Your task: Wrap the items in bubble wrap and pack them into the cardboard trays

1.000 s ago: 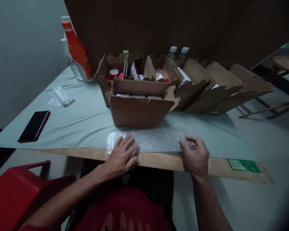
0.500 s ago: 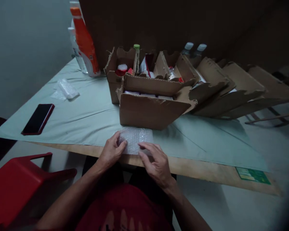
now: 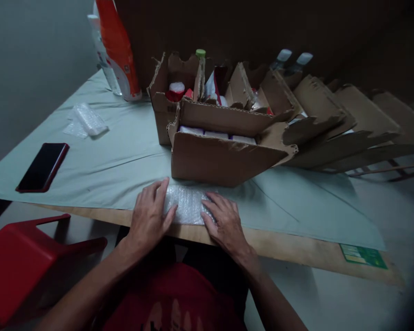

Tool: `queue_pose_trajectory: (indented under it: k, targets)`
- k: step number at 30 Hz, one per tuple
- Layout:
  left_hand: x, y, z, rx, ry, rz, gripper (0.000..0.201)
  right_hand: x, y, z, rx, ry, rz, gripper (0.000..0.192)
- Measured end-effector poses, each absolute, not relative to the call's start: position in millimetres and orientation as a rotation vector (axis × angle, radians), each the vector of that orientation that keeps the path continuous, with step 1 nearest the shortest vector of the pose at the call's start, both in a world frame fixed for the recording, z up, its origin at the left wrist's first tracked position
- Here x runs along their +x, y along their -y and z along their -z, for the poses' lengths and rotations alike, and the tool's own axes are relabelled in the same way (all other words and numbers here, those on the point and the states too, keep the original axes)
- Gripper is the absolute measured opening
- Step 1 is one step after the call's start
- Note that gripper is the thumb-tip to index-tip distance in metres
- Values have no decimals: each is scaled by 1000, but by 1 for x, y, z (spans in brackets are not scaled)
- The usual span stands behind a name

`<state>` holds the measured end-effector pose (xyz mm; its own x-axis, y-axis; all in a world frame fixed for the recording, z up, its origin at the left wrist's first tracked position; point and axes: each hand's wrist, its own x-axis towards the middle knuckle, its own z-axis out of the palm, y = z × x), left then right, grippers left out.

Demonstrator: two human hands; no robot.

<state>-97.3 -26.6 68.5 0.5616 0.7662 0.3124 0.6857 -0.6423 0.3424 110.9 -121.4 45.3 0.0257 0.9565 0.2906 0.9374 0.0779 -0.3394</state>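
A flat piece of clear bubble wrap (image 3: pixel 185 205) lies at the table's front edge, before the nearest cardboard box (image 3: pixel 221 163). At its left end rests my left hand (image 3: pixel 148 214), open, thumb and fingers apart. My right hand (image 3: pixel 225 221) lies over its right end, fingers spread and touching the wrap. That hand covers the wrap's right edge. Inside the nearest box stand several pale packs (image 3: pixel 216 134), only their tops showing.
Several more cardboard boxes (image 3: pixel 317 103) line the back and right. On the left are a phone (image 3: pixel 43 166), more bubble wrap (image 3: pixel 89 120) and an orange bottle (image 3: pixel 120 50). A red plastic stool (image 3: pixel 24 257) stands below the table's left front edge.
My left hand has spread its fingers and shifted left on the bubble wrap. My right hand has flattened onto its right end. The view has tilted slightly.
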Motion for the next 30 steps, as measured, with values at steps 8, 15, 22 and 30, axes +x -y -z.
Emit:
queue_pose_trajectory:
  k: [8,15,22,30]
  targets:
    - [-75,30,-32,2912,-767,-349,71,96,101,-28,-1804,2218,-96,55]
    - [-83,27,-22,2985,-816,-296,77,119,117,-18,-1912,2210,-57,67]
    - [-85,26,-22,2970,-814,-269,75,152,134,-19,-2099,1891,83,52]
    - [-90,27,-19,2854,-808,-380,61,121,121,-21,-2094,1543,42,27]
